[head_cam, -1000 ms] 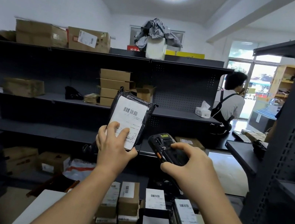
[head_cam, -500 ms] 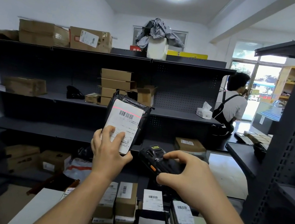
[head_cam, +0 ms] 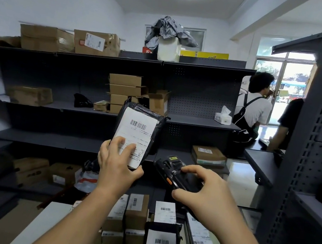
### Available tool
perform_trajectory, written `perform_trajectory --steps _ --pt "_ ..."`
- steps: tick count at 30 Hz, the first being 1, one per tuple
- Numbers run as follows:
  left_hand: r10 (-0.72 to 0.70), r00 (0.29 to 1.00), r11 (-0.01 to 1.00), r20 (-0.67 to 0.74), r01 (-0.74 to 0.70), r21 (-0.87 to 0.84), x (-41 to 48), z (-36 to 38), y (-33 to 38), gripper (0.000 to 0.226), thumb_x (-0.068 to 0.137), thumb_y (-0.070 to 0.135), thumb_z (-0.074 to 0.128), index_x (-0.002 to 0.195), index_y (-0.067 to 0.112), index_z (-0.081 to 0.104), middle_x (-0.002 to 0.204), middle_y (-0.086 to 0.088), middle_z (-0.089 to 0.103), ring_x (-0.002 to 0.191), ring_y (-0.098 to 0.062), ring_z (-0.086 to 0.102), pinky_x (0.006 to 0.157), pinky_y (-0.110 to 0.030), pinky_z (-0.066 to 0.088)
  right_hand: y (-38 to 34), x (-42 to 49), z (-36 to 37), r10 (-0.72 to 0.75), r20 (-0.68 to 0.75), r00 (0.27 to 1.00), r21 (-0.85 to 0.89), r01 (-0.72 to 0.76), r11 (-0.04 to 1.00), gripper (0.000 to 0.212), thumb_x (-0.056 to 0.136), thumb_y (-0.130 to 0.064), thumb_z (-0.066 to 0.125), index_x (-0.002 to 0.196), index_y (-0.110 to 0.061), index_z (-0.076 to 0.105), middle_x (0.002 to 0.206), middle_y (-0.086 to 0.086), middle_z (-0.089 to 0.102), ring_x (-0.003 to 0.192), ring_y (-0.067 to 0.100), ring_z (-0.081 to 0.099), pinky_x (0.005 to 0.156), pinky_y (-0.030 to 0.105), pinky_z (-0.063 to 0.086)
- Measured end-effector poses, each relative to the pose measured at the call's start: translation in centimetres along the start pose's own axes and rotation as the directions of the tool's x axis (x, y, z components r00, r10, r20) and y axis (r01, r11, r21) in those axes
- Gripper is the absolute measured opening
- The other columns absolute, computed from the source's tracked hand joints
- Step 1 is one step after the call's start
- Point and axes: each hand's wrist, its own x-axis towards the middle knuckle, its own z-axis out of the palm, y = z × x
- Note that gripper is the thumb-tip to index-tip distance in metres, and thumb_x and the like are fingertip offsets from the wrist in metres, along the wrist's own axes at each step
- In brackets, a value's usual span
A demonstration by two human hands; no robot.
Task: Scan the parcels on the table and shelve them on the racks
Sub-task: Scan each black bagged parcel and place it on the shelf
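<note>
Our left hand (head_cam: 114,169) grips the flat black plastic-wrapped parcel with a white barcode label (head_cam: 137,130) upright in front of the dark grey metal racks (head_cam: 198,98), fingers curled over the label's lower part. Our right hand (head_cam: 203,193) is wrapped round the black handheld scanner (head_cam: 176,177) just beside it, above more labelled parcels (head_cam: 136,213) on the pale counter (head_cam: 49,222)

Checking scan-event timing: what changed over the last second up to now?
The right hand lowered the handheld scanner slightly. A red line that crossed the label's top half a second ago is gone. The left hand still holds the black parcel upright, in about the same place. The parcels on the table have not moved.
</note>
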Motion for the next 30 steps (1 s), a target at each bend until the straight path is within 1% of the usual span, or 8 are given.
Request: perform_trajectory --steps 3,6,9,14,18,24,28,30 --pt "0.007 0.999 0.998 0.041 -0.005 -0.058 -2.0 -1.6 1.0 0.055 0.065 0.033 0.084 0.114 0.022 0.062 0.132 -0.001 0.038 0.127 -0.029 0.029 0.104 -0.054 0.036 1.6 -1.3 0.8 -0.014 -0.120 0.993 0.016 0.016 1.000 0.055 0.060 -0.043 0.075 0.113 -0.047 0.059 0.108 -0.027 0.052 0.096 0.002 0.058 0.073 0.031 0.057" --pt "0.041 0.997 0.986 0.068 -0.029 -0.166 -4.0 -3.5 2.2 0.054 0.064 0.032 0.085 0.113 0.022 0.064 0.131 0.000 0.039 0.127 -0.026 0.029 0.103 -0.055 0.038 2.1 -4.3 1.0 -0.034 -0.223 0.974 -0.017 0.031 0.999 0.056 0.067 -0.039 0.078 0.119 -0.046 0.058 0.117 -0.025 0.050 0.104 -0.002 0.053 0.079 0.016 0.046" --pt "0.103 0.991 0.944 0.082 -0.071 -0.322 -6.0 -5.1 4.7 0.052 0.063 0.030 0.087 0.110 0.023 0.065 0.130 0.003 0.040 0.127 -0.023 0.029 0.104 -0.052 0.039 2.0 -8.6 -0.2 -0.039 -0.356 0.934 -0.056 0.021 0.998 0.057 0.068 -0.038 0.079 0.122 -0.041 0.060 0.121 -0.021 0.048 0.105 -0.002 0.051 0.089 0.021 0.046" --pt "0.215 0.969 0.809 0.120 -0.108 -0.578 -10.1 -7.3 12.1 0.050 0.063 0.028 0.086 0.109 0.021 0.066 0.129 0.003 0.042 0.126 -0.018 0.030 0.106 -0.040 0.038 2.1 -17.2 -5.0 -0.039 -0.631 0.775 -0.156 -0.077 0.985 0.055 0.066 -0.028 0.082 0.119 -0.030 0.066 0.122 -0.011 0.052 0.105 -0.006 0.047 0.092 0.003 0.032" --pt "0.336 0.934 0.685 0.124 -0.152 -0.713 -14.4 -9.3 20.5 0.052 0.061 0.029 0.084 0.110 0.021 0.067 0.129 0.001 0.044 0.125 -0.024 0.033 0.106 -0.037 0.036 2.4 -24.9 -11.4 -0.032 -0.743 0.668 -0.223 -0.201 0.954 0.056 0.066 -0.022 0.085 0.119 -0.025 0.067 0.119 -0.007 0.053 0.104 -0.007 0.045 0.093 -0.004 0.025" --pt "0.544 0.837 0.480 0.067 -0.245 -0.842 -21.9 -11.2 37.5 0.053 0.060 0.047 0.066 0.106 0.022 0.067 0.126 0.000 0.046 0.121 -0.023 0.036 0.104 -0.035 0.033 6.1 -37.6 -22.7 0.011 -0.883 0.470 -0.206 -0.407 0.890 0.057 0.064 -0.030 0.083 0.118 -0.029 0.066 0.123 -0.007 0.054 0.110 0.006 0.054 0.097 0.015 0.036" --pt "0.612 0.790 0.370 0.031 -0.251 -0.894 -27.8 -10.8 50.4 0.051 0.059 0.044 0.069 0.106 0.023 0.068 0.125 0.001 0.046 0.120 -0.023 0.037 0.104 -0.043 0.037 10.3 -47.0 -30.9 0.021 -0.935 0.353 -0.175 -0.512 0.841 0.060 0.060 -0.046 0.072 0.118 -0.032 0.066 0.123 -0.007 0.055 0.110 0.014 0.059 0.098 0.033 0.048" --pt "0.643 0.766 0.333 0.022 -0.253 -0.908 -30.8 -10.6 56.5 0.050 0.059 0.045 0.068 0.105 0.025 0.067 0.126 0.001 0.046 0.120 -0.026 0.038 0.102 -0.048 0.039 12.1 -51.2 -35.1 0.040 -0.949 0.313 -0.148 -0.553 0.820 0.058 0.062 -0.043 0.076 0.119 -0.034 0.065 0.124 -0.009 0.054 0.109 0.014 0.058 0.095 0.036 0.050"
